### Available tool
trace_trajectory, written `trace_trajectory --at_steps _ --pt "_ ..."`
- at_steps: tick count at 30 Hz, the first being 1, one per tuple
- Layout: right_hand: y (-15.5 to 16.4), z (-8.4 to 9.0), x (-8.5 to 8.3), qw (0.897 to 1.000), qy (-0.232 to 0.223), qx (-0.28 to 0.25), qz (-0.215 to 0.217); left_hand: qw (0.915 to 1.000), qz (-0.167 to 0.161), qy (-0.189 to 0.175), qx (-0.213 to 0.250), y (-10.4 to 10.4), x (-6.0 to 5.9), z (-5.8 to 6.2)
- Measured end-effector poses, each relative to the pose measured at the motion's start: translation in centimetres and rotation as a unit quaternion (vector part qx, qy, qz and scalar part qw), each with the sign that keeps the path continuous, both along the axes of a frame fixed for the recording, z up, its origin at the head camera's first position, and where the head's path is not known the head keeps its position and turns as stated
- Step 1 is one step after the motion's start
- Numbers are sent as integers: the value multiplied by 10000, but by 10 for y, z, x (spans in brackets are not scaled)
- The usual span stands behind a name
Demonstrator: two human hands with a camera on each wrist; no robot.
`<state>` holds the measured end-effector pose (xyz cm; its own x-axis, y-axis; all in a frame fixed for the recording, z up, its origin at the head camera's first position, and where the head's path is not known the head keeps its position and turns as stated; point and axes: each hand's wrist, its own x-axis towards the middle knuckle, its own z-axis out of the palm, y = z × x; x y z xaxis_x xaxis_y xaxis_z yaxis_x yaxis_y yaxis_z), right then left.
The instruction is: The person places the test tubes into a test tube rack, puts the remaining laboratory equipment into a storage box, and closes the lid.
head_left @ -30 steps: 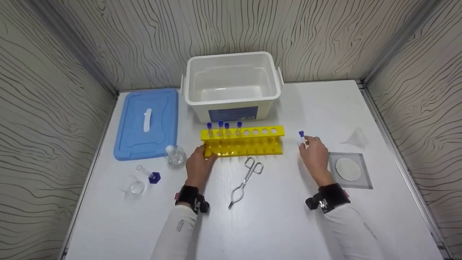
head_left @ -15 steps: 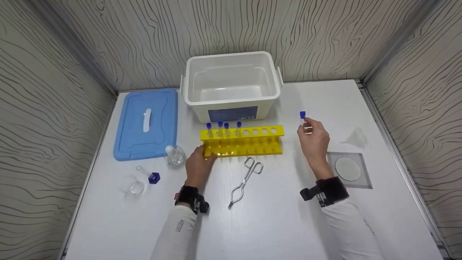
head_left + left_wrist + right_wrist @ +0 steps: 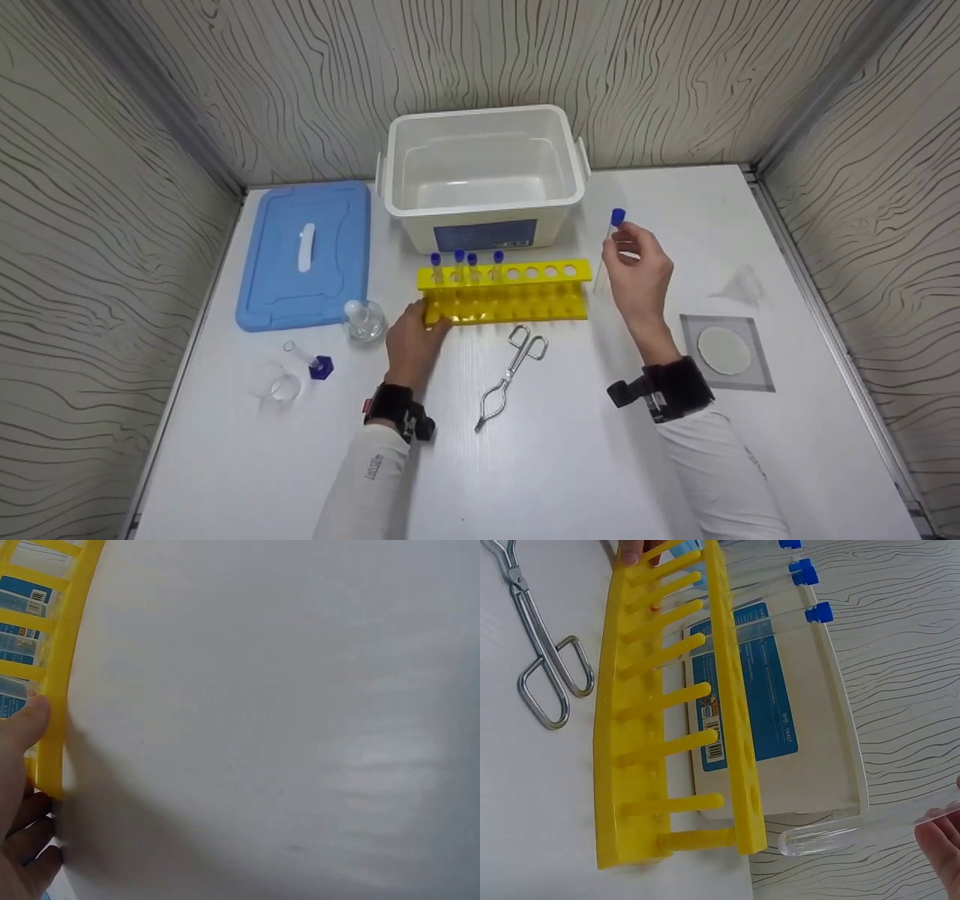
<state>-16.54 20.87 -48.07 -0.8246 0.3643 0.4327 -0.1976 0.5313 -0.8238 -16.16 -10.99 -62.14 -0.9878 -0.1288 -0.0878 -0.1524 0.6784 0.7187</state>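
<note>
A yellow test tube rack [image 3: 504, 292] stands in front of a white bin [image 3: 484, 174], with several blue-capped tubes [image 3: 459, 264] in its left holes. My left hand [image 3: 412, 341] grips the rack's left end [image 3: 52, 742], thumb on the frame. My right hand [image 3: 637, 274] holds a clear blue-capped test tube [image 3: 611, 240] upright in the air, just right of the rack. In the right wrist view that tube's rounded bottom [image 3: 817, 838] hangs beside the rack's right end [image 3: 697, 742].
Metal tongs [image 3: 514, 367] lie in front of the rack. A blue lid [image 3: 304, 251], a stoppered flask [image 3: 363, 321], a lying tube with blue cap [image 3: 309, 360] and a small beaker [image 3: 277, 384] sit left. A funnel [image 3: 739, 285] and filter paper on a square [image 3: 724, 351] are right.
My right hand has lifted the blue-capped tube off the table and carried it up and left toward the rack's right end. The left hand has stayed on the rack.
</note>
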Motion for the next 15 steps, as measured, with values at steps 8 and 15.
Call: trace_trajectory --at_steps 8,15 --pt "-17 4 -5 9981 305 -257 480 9998 -54 98 -156 0 0 1" --pt "-32 1 -7 9921 449 -499 1064 10000 -53 5 -76 0 1 2"
